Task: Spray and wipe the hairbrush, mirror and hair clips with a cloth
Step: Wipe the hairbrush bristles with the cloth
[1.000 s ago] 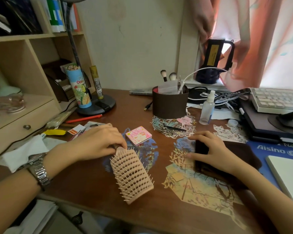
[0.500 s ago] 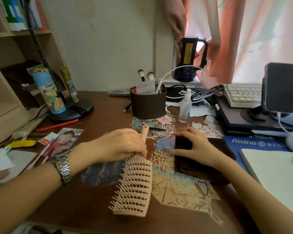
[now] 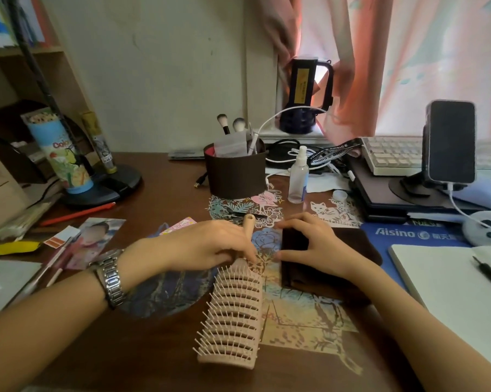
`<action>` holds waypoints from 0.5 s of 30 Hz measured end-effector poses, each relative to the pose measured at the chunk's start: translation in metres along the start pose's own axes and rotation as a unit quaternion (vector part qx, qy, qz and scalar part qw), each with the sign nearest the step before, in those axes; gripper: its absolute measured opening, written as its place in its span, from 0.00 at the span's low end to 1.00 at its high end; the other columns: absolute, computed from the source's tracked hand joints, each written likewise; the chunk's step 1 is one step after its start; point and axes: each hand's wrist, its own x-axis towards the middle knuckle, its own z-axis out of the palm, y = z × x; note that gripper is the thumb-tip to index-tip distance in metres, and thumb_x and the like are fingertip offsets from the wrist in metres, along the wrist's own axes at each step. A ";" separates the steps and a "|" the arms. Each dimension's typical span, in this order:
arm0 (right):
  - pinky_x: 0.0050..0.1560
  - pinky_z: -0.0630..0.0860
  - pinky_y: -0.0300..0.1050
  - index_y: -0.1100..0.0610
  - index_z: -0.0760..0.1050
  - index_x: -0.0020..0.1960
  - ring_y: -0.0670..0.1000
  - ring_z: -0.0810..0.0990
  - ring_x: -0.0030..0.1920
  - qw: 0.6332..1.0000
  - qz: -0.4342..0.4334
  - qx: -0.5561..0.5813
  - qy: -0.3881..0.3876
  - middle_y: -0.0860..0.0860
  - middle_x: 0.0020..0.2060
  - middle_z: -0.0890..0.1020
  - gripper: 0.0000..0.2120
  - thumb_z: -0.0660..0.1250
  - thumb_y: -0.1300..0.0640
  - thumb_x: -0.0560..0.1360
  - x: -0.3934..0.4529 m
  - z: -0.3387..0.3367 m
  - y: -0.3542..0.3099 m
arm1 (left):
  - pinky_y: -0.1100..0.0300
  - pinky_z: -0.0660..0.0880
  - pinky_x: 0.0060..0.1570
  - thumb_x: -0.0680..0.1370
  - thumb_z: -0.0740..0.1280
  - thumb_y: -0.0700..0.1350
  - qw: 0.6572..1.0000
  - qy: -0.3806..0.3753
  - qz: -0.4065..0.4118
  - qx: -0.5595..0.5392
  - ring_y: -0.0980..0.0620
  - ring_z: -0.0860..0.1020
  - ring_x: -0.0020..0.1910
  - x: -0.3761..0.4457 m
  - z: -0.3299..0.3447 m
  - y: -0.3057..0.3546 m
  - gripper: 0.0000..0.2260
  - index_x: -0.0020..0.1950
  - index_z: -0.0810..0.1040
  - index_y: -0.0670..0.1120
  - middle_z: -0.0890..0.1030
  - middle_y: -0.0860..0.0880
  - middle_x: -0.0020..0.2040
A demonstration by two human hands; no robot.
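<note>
A pink vented hairbrush [image 3: 234, 315] lies on the brown desk [image 3: 159, 193] with its bristles up and its head toward me. My left hand [image 3: 207, 244] is closed around its handle, whose end sticks out past my fingers. My right hand [image 3: 312, 244] rests on a dark brown folded cloth [image 3: 357, 244] just right of the brush, fingers curled over its near-left corner. A small clear spray bottle [image 3: 298, 179] stands behind my hands. A pink square compact mirror [image 3: 178, 223] peeks out behind my left hand. Dark hair clips [image 3: 238, 214] lie on the paper cutout.
A brown round holder [image 3: 236, 176] with makeup brushes stands behind. A lamp base [image 3: 108, 188] and pencil tube [image 3: 60, 154] sit at the left. A phone on a stand [image 3: 450, 142], keyboard [image 3: 394, 155] and open notebook [image 3: 450, 290] fill the right. Photos and paper cutouts cover the desk.
My left hand has swung the hairbrush to the right, so its head points toward me next to the cloth. The view has shifted right. My right hand stayed on the cloth.
</note>
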 end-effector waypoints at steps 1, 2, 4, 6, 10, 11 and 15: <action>0.69 0.62 0.51 0.44 0.71 0.66 0.48 0.66 0.65 1.000 -0.002 0.000 0.001 0.45 0.62 0.69 0.30 0.70 0.36 0.67 0.000 0.000 -0.001 | 0.60 0.70 0.62 0.74 0.69 0.35 1.000 0.007 -0.016 -0.005 0.59 0.77 0.58 -0.003 -0.001 0.001 0.16 0.59 0.80 0.49 0.82 0.54 0.57; 0.69 0.61 0.50 0.44 0.71 0.66 0.48 0.65 0.65 1.000 -0.005 0.002 0.002 0.45 0.62 0.69 0.29 0.70 0.37 0.67 0.000 0.000 -0.002 | 0.63 0.71 0.61 0.75 0.68 0.35 0.999 0.017 -0.038 -0.012 0.60 0.76 0.59 -0.006 -0.003 0.003 0.16 0.60 0.80 0.50 0.81 0.54 0.57; 0.69 0.61 0.49 0.43 0.70 0.65 0.48 0.65 0.65 1.000 -0.012 0.012 -0.001 0.44 0.62 0.68 0.28 0.71 0.39 0.68 0.001 -0.001 -0.005 | 0.68 0.71 0.59 0.76 0.67 0.37 0.993 0.047 -0.106 -0.040 0.63 0.75 0.58 -0.015 -0.007 0.010 0.16 0.60 0.78 0.53 0.80 0.58 0.57; 0.69 0.62 0.50 0.42 0.69 0.65 0.46 0.65 0.65 0.999 -0.031 0.013 -0.010 0.44 0.63 0.68 0.27 0.71 0.41 0.69 0.002 -0.003 -0.010 | 0.72 0.71 0.57 0.77 0.67 0.41 0.973 0.089 -0.194 -0.089 0.66 0.75 0.56 -0.028 -0.009 0.021 0.15 0.58 0.77 0.58 0.78 0.63 0.55; 0.66 0.59 0.43 0.41 0.71 0.65 0.43 0.63 0.65 0.993 -0.109 -0.002 -0.046 0.42 0.63 0.68 0.24 0.72 0.46 0.70 0.007 -0.007 -0.024 | 0.62 0.78 0.51 0.70 0.70 0.58 0.909 0.056 -0.349 -0.223 0.63 0.80 0.48 -0.056 -0.005 0.042 0.15 0.54 0.76 0.58 0.81 0.58 0.49; 0.66 0.56 0.42 0.40 0.71 0.65 0.44 0.63 0.65 0.990 -0.127 -0.009 -0.058 0.42 0.64 0.68 0.24 0.72 0.47 0.70 0.008 -0.007 -0.029 | 0.62 0.79 0.50 0.67 0.69 0.61 0.891 0.020 -0.376 -0.253 0.62 0.80 0.47 -0.062 -0.002 0.046 0.18 0.54 0.76 0.57 0.82 0.58 0.48; 0.68 0.54 0.47 0.39 0.73 0.62 0.48 0.62 0.67 0.975 -0.196 -0.050 -0.088 0.44 0.65 0.66 0.22 0.72 0.48 0.70 0.019 0.001 -0.042 | 0.61 0.79 0.50 0.60 0.72 0.63 0.836 -0.029 -0.407 -0.366 0.59 0.82 0.47 -0.072 0.007 0.060 0.26 0.55 0.77 0.55 0.83 0.58 0.48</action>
